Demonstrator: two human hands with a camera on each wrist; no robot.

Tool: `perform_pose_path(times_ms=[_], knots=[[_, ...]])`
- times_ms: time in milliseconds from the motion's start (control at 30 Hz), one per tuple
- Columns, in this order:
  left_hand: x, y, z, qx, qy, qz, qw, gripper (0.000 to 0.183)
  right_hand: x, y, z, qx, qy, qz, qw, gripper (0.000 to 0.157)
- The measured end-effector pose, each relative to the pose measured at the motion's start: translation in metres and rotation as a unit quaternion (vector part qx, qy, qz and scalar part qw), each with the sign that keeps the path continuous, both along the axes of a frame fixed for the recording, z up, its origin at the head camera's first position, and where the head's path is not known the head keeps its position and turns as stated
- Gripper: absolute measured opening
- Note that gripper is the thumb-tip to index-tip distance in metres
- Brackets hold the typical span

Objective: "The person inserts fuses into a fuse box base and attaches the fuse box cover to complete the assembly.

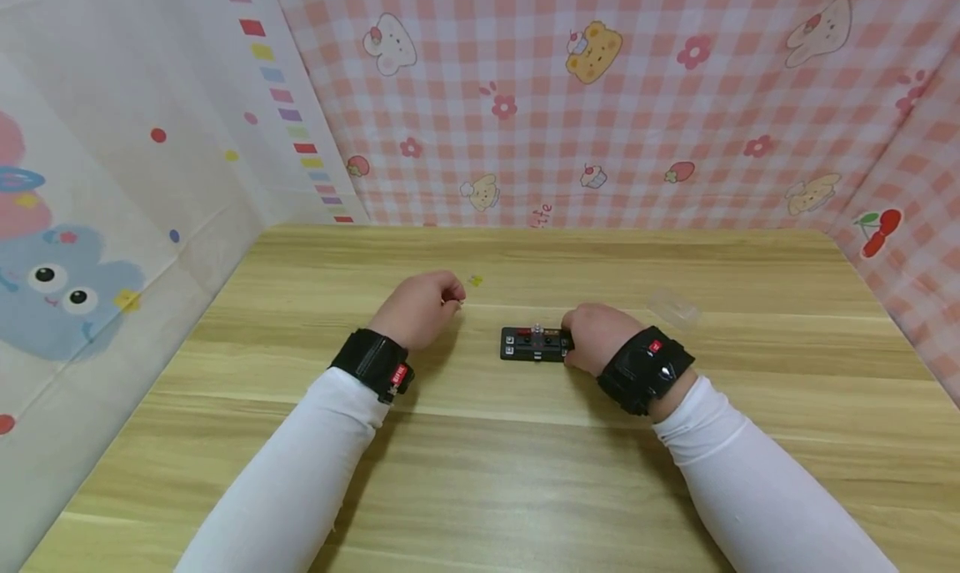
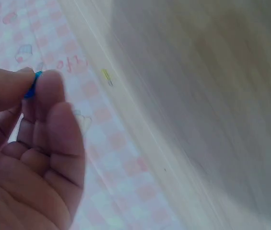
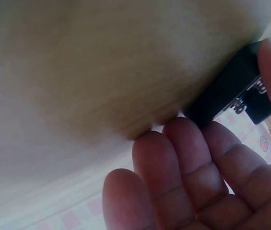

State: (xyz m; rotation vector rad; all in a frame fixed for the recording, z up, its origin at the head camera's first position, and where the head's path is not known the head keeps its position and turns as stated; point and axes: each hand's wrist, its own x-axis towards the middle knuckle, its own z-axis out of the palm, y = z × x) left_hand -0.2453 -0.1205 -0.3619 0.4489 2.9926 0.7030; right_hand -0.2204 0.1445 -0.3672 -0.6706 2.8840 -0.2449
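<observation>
Two white sleeves (image 1: 757, 481) lie nearest the camera, each ending at one black wristband (image 1: 371, 363); both of my hands are over the bench (image 1: 510, 473). One black base (image 1: 529, 354) is noted between them, its right end at the fingers of my right hand (image 1: 596, 339). Its long axis runs crosswise, left to right before me, and its free end points leftward, slightly nearer me than the fingertips of my left hand (image 1: 420, 310). One clear part (image 1: 537, 337) stands at about the middle of the base; two silver contacts (image 1: 509, 344) show at the free end.

My right hand grips the base, thumb against fingers. My left hand pinches one small blue piece (image 2: 31, 90) between thumb and forefinger; which way that piece points I cannot tell, as the fingers cover most of it.

Loose items on the bench: one small yellow piece (image 1: 476, 281), just beyond my left fingertips, and one clear plastic piece (image 1: 673, 308), beyond my right hand and to its right.
</observation>
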Motion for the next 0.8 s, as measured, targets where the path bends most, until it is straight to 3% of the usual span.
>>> perform_pose_path(times_ms=[267,467,800], knots=[[0.010,0.014,-0.001,0.034,0.009,-0.040,0.9986,0.010,0.000,0.000,0.000,0.000,-0.001,0.002,1.000,0.029],[0.019,0.028,0.000,0.041,-0.008,-0.056,0.9975,0.012,-0.001,0.000,0.001,-0.002,-0.005,0.000,1.000,0.028],[0.025,0.047,-0.002,-0.016,0.024,-0.095,0.9951,0.006,0.000,0.000,0.001,0.002,0.003,0.008,1.000,0.025]])
